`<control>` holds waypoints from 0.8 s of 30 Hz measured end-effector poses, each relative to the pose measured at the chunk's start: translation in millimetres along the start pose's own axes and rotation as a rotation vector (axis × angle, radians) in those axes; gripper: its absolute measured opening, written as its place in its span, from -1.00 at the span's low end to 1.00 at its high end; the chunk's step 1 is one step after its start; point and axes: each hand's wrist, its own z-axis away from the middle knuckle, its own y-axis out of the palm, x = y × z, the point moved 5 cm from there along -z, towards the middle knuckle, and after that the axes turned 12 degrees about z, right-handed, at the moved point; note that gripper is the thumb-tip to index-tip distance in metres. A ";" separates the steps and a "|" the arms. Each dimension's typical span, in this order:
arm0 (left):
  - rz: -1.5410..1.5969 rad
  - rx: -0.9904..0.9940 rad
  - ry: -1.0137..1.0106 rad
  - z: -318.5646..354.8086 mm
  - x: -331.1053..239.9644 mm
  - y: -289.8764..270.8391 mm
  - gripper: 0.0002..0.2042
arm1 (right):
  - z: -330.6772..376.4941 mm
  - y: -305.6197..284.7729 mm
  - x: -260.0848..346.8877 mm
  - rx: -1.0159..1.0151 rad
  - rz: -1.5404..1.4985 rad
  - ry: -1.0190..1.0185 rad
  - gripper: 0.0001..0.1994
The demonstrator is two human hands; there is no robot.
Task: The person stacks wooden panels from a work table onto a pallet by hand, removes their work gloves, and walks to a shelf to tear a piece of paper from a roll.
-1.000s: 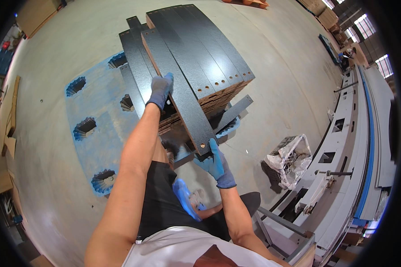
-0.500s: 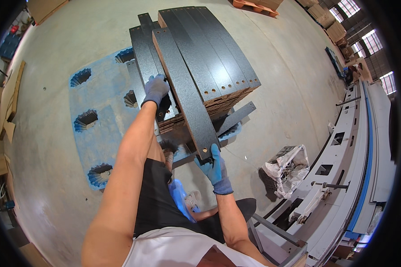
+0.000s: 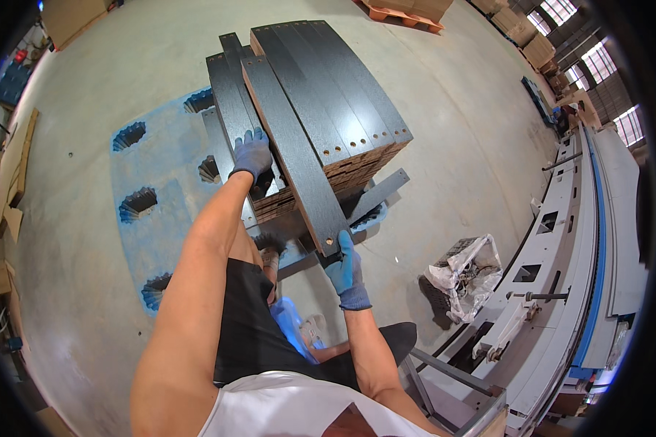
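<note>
A long dark board [image 3: 299, 156] with brown edges lies tilted along the left side of a stack of similar dark boards [image 3: 342, 95]. My right hand [image 3: 347, 268], in a blue and grey glove, grips its near end, thumb on top beside a drilled hole and fingers underneath. My left hand [image 3: 252, 154], gloved too, rests beside the middle of that board. Its fingers lie spread on the lower dark boards [image 3: 233, 95] at the left; whether it touches the long board's edge is unclear.
Beneath the stack lies a blue pallet [image 3: 175, 175] with ribbed openings. One board [image 3: 377, 195] juts out at its near right. A crate lined with white plastic [image 3: 468, 273] stands on the floor. A long grey machine [image 3: 539, 291] runs along the right side.
The whole view has shifted slightly. My left hand's fingers have spread out over the lower boards. My right hand keeps its hold on the long board's near end.
</note>
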 end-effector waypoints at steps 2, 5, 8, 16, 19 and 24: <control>-0.019 0.017 -0.016 6.4 -3.3 3.4 -0.50 | 4.0 -6.6 -5.2 -0.017 0.004 0.002 -0.55; -0.026 0.051 0.004 16.0 -12.1 3.4 -0.52 | 16.9 -19.5 -8.8 -0.056 0.011 0.022 -0.57; -0.039 0.017 0.058 32.6 -24.8 0.3 -0.55 | 38.1 -27.3 -5.0 -0.093 0.022 0.038 -0.59; -0.014 0.105 0.027 60.3 -33.7 24.8 -0.41 | 70.7 -38.9 -5.4 -0.124 0.003 0.076 -0.59; 0.011 0.089 0.043 67.7 -40.8 26.3 -0.44 | 74.2 -52.0 -6.7 -0.091 0.028 0.054 -0.60; -0.066 0.040 0.072 85.9 -51.6 39.3 -0.43 | 84.6 -58.9 -6.8 -0.072 -0.014 0.056 -0.59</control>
